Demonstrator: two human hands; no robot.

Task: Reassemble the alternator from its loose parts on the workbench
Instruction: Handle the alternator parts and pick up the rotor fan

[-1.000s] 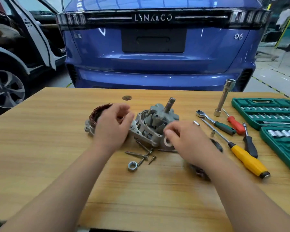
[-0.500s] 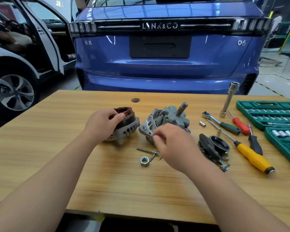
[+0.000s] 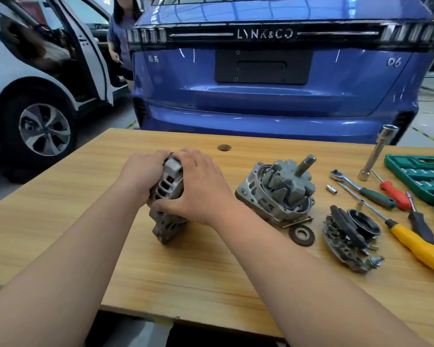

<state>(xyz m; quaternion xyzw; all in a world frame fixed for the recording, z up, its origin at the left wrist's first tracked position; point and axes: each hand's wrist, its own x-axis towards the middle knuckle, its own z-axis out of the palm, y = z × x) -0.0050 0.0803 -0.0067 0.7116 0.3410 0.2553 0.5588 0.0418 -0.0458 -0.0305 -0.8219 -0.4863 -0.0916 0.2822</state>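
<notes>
A grey slotted alternator housing half with the stator [image 3: 168,196] stands on edge on the wooden workbench [image 3: 186,276], left of centre. My left hand [image 3: 142,175] grips its left side and my right hand [image 3: 198,189] wraps its right side. To the right lies the other housing half holding the rotor [image 3: 278,194], its shaft pointing up and right. In front of it lie a long bolt and a dark washer [image 3: 301,235]. Further right sit the rectifier plate [image 3: 346,242] and a black round cover [image 3: 362,222].
A ratchet [image 3: 356,187], red, black and yellow-handled [image 3: 420,249] screwdrivers, a tall tube socket [image 3: 377,152] and green socket cases [image 3: 421,175] occupy the right end. A blue car stands just behind the bench; a white car and a person are at the back left.
My left hand has lifted the stator housing upright on its edge, further left. My right hand left the rotor housing and joined on the stator housing. The view shifted left.
</notes>
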